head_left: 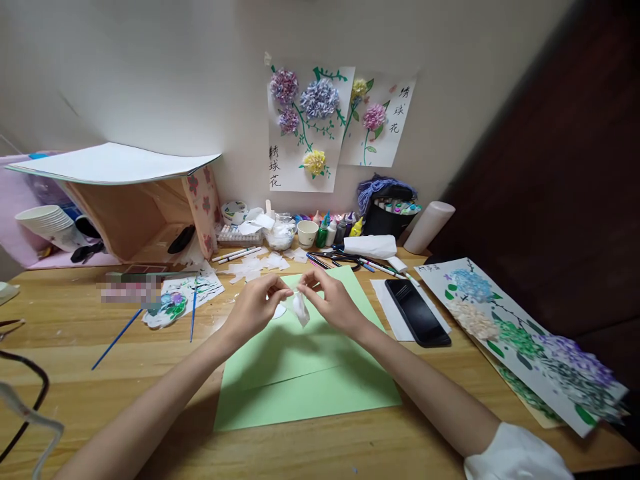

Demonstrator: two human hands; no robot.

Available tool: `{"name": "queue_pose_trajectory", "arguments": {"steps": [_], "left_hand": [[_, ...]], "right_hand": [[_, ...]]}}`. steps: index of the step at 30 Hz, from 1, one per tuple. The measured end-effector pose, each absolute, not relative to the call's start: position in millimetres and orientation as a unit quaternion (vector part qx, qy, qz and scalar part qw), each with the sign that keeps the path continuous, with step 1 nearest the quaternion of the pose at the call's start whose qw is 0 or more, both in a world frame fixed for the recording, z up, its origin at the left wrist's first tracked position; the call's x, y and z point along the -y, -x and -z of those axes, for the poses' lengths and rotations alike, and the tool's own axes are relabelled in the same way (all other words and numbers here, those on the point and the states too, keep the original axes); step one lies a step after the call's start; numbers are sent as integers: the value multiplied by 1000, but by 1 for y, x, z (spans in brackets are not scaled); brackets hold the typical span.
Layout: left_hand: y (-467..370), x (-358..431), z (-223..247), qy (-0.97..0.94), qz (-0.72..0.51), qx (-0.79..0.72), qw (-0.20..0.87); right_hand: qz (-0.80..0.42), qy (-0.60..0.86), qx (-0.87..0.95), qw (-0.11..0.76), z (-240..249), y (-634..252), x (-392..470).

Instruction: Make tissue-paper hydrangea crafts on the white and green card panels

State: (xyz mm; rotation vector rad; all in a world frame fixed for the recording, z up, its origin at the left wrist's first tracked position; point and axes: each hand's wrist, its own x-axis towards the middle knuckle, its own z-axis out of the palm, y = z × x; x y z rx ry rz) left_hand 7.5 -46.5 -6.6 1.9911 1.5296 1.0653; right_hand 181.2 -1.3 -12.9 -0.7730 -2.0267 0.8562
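Note:
Both hands meet above a light green sheet of paper (310,393) on the wooden table. My left hand (257,303) pinches the left end of a small white tissue piece (300,309). On the other side, my right hand (333,300) has its thumb and fingers closed on the same piece, which hangs down between the hands. A white round piece (279,311) lies on the green paper, partly hidden behind my left hand.
A black phone (417,312) lies right of the green paper, near flower artwork (520,340). White paper scraps (253,265), a paper cup (307,233) and paint bottles (331,232) stand behind. Blue brushes (117,339) and a painted palette (164,310) are at left.

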Motion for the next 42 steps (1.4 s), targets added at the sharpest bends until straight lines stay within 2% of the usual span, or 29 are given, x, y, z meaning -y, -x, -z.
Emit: {"name": "queue_pose_trajectory", "arguments": {"steps": [5,8,10,13,17,20,26,30,33,36,42], "left_hand": [[-9,41,10,-739,-338,-554,177],[8,36,10,-702,-324,-604,194],[28,38,13,-657,-319,-655,195],[54,56,25,-586,-279,-731,209],[63,91,41,-469,-305,-717,416],[56,108,43,-382,-345,-695,503],[38,106,47,-364,-384,-681,506],[34,104,45,-416,-440,-628,489],[47,108,20,-439,-502,-608,431],[74,113,-28,-436,-559,-598,375],[149,113,-143,-402,-638,-580,307]], "right_hand": [[-320,293,824,365,17,-185,-4],[-327,347,773,419,22,-192,-28],[-350,432,692,460,28,-199,-57],[-372,519,643,423,38,-213,-101],[-351,573,651,353,50,-243,-119],[-323,605,665,295,58,-271,-102],[-366,606,679,195,65,-288,-62],[-447,520,682,253,52,-285,-47],[-538,442,646,311,29,-281,-41],[-599,389,618,330,-6,-264,-45],[-601,310,597,432,-104,-159,-89]]}}
